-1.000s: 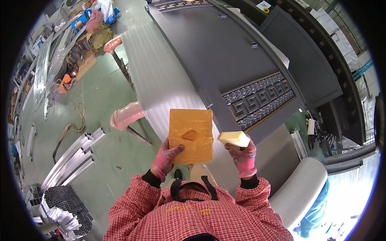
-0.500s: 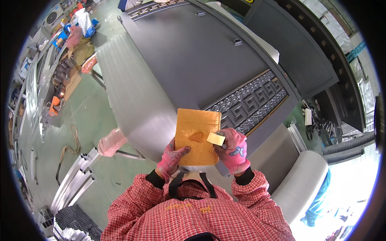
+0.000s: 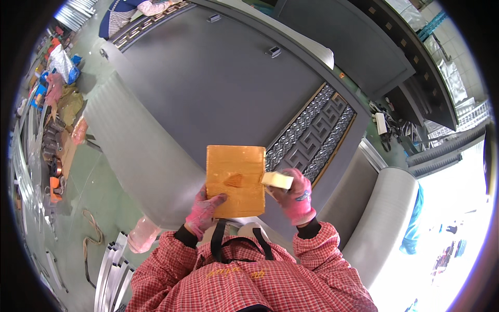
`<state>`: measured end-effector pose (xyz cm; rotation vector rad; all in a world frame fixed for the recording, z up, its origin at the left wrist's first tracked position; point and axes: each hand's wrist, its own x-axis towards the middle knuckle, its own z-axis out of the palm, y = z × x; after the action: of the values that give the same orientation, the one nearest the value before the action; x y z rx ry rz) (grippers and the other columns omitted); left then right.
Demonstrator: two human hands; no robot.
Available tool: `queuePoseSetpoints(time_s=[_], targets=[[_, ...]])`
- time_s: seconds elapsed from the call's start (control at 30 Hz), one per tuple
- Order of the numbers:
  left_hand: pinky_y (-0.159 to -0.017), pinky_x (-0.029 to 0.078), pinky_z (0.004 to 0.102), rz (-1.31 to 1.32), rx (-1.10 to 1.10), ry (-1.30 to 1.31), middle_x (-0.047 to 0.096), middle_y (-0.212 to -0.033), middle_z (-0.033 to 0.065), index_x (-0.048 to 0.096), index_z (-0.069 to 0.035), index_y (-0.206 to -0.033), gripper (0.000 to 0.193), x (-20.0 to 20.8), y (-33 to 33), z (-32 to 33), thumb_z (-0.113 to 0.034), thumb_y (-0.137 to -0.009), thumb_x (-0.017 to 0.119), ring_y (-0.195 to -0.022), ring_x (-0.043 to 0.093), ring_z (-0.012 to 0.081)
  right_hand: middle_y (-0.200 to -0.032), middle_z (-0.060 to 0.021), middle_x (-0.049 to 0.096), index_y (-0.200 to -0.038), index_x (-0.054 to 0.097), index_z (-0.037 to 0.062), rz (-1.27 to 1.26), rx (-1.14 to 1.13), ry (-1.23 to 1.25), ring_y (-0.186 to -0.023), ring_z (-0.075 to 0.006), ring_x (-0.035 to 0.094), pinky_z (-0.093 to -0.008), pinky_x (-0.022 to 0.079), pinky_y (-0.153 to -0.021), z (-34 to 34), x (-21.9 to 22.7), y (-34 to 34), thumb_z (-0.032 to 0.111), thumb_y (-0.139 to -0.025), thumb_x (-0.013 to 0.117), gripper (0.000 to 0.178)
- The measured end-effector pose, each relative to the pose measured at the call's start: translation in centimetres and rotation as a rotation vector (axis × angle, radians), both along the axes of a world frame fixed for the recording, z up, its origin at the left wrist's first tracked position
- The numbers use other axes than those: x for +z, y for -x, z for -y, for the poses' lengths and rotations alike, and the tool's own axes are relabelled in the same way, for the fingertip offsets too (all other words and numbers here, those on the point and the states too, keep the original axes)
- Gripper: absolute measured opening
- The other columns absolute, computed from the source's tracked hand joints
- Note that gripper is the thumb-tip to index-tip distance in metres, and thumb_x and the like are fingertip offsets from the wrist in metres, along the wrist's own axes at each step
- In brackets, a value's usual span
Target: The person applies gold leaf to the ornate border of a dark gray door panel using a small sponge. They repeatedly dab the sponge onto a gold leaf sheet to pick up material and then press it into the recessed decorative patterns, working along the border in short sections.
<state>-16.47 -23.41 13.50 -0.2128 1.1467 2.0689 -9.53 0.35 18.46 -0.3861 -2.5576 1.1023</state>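
Observation:
My left hand (image 3: 202,211), in a pink glove, grips the lower left edge of a flat gold-coloured square board (image 3: 236,164), its thumb on the face. A darker gold smear marks the middle of that face. In my right hand (image 3: 297,196), also gloved in pink, is a small pale-yellow sponge-like block (image 3: 278,180), pinched just off the board's right edge. Beyond both hands lies a large dark grey door panel (image 3: 223,83). A raised band of key pattern (image 3: 312,138) with gold edging crosses its near right end, close to my right hand.
Grey foam sheeting (image 3: 140,151) covers the surface at the panel's left, and a thick roll (image 3: 384,213) lies at right. Metal profiles (image 3: 112,270) stand at lower left. Tools and bags (image 3: 60,104) line the left floor. Another person's clothing (image 3: 117,18) shows at the far left end.
The sponge-like block has moved off the board's face to its right side, with my right hand drawn away. The view has shifted, so the panel appears further left.

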Motion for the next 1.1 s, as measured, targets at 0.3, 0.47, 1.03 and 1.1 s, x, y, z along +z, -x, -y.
queuePoseSetpoints(time_s=[0.3, 0.47, 1.03, 1.1], targets=[[-0.092, 0.051, 0.0352, -0.034, 0.118, 0.169, 0.06, -0.119, 0.0104, 0.046, -0.001, -0.13, 0.055, -1.5, 5.5, 2.1, -0.007, -0.081, 0.069, -0.105, 0.061, 0.0224, -0.096, -0.0052, 0.065, -0.107, 0.055, 0.001, -0.222, -0.423, 0.787, -0.082, -0.0127, 0.063, -0.0234, 0.051, -0.072, -12.5, -14.1, 6.0, -0.012, -0.077, 0.062, 0.034], [-0.093, 0.051, 0.0369, 0.023, 0.208, 0.207, 0.059, -0.12, 0.0109, 0.045, -0.001, -0.131, 0.055, -0.3, 6.5, 1.7, -0.007, -0.081, 0.068, -0.108, 0.06, 0.0234, -0.095, -0.0048, 0.065, -0.106, 0.055, 0.0005, -0.268, -0.496, 0.862, -0.079, -0.0133, 0.063, -0.0238, 0.051, -0.07, -15.9, -21.3, 10.0, -0.014, -0.075, 0.06, 0.034], [-0.088, 0.054, 0.0394, 0.031, 0.348, 0.264, 0.059, -0.117, 0.0084, 0.047, -0.006, -0.128, 0.051, -1.3, 6.5, 0.4, -0.009, -0.082, 0.068, -0.104, 0.061, 0.0232, -0.095, -0.0064, 0.065, -0.103, 0.056, -0.0008, -0.211, -0.46, 0.935, -0.083, -0.0158, 0.064, -0.0256, 0.052, -0.073, -18.4, -27.1, 12.8, -0.014, -0.075, 0.059, 0.031], [-0.088, 0.054, 0.0391, 0.045, 0.345, 0.269, 0.059, -0.117, 0.0081, 0.047, -0.006, -0.129, 0.051, -1.5, 6.4, 0.6, -0.009, -0.082, 0.068, -0.104, 0.061, 0.0229, -0.095, -0.0066, 0.065, -0.103, 0.056, -0.0009, -0.188, -0.456, 0.93, -0.085, -0.0164, 0.064, -0.0258, 0.053, -0.073, -18.5, -27.1, 12.7, -0.014, -0.074, 0.06, 0.032]])
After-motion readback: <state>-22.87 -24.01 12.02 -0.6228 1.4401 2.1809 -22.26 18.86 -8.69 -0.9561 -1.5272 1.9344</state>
